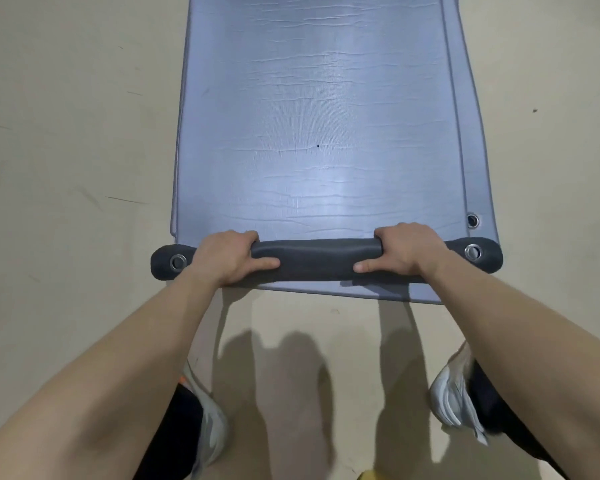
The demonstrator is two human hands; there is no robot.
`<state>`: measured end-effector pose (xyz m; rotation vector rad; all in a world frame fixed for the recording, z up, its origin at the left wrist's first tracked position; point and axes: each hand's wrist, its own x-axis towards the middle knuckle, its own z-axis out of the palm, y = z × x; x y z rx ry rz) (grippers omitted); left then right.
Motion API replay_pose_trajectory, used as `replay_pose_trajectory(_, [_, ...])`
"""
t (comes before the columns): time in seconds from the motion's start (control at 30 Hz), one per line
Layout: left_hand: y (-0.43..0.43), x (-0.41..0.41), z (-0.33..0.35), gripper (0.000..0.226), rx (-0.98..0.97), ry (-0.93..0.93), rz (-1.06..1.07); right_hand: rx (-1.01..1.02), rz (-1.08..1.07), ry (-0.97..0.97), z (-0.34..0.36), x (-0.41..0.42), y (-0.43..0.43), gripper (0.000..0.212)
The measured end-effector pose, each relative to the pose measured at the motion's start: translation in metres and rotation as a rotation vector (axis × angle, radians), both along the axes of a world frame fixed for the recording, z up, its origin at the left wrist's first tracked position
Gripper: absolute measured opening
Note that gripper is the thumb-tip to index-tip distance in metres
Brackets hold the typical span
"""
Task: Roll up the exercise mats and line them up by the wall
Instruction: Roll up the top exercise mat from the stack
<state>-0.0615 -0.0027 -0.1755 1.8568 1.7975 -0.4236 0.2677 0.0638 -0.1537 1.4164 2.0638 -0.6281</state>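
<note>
A person bends over a grey mat (319, 116) spread flat on a beige floor (66, 133), its near end turned over into a tight dark roll (316, 259) lying crosswise. The left hand (229, 258) and right hand (404, 252) grip the roll well apart, fingers (246, 237) curled over its top, thumbs pressed to its near side. A metal eyelet (178, 261) shows at each end of the roll. Beneath lies a lower mat (471, 150), its edge sticking out on the right and under the roll. Pale shoes (454, 393) stand on the floor behind.
</note>
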Motion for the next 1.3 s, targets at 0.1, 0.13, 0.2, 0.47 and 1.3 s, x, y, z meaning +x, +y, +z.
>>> replay_pose_trajectory(0.1, [0.027,-0.004,-0.002,0.057,-0.108,-0.064,0.023,0.203,0.007,0.161,-0.008,0.001,0.002,0.08])
replay_pose_trajectory(0.13, [0.036,-0.004,-0.002,0.056,-0.142,-0.084,0.025,0.362,0.067,0.236,-0.014,0.001,-0.007,0.076])
replay_pose_trajectory(0.2, [0.051,-0.003,-0.005,0.059,-0.181,-0.082,0.026,0.653,0.204,0.335,-0.03,-0.002,-0.037,0.063])
replay_pose_trajectory(0.47, [-0.002,0.037,-0.039,0.063,0.556,0.019,-0.003,0.371,0.228,0.083,-0.055,-0.017,-0.005,0.126])
replay_pose_trajectory(1.3, [0.033,0.028,0.017,0.083,-0.166,-0.075,0.006,0.276,0.072,0.078,-0.016,-0.028,-0.028,0.079])
